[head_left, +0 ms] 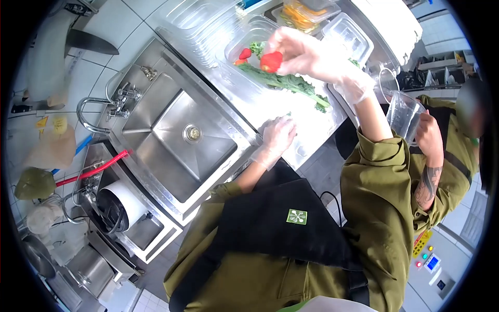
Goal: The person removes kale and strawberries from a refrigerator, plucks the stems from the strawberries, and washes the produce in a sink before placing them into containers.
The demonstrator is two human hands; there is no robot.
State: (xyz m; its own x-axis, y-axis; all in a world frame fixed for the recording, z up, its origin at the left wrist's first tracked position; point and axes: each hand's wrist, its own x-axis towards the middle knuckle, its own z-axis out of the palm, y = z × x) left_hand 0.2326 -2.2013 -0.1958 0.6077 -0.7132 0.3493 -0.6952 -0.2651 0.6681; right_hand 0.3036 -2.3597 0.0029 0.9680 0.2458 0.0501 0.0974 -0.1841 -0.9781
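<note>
My right hand (306, 52), in a thin clear glove, is raised over the counter and grips a red pepper piece (271, 61). Just under it long leafy greens (291, 82) lie across a white cutting board (317, 125). My left hand (278, 138), also gloved, rests flat on the near edge of the board with its fingers spread and nothing in it. A clear tub (234, 47) behind the greens holds more red pieces (245, 53) and some green leaves.
A steel sink (176, 135) with a faucet (99, 112) lies left of the board. Clear tubs (345, 34), one with orange food (299, 13), stand behind. At the right a co-worker's hand (429, 135) holds a clear jug (403, 112).
</note>
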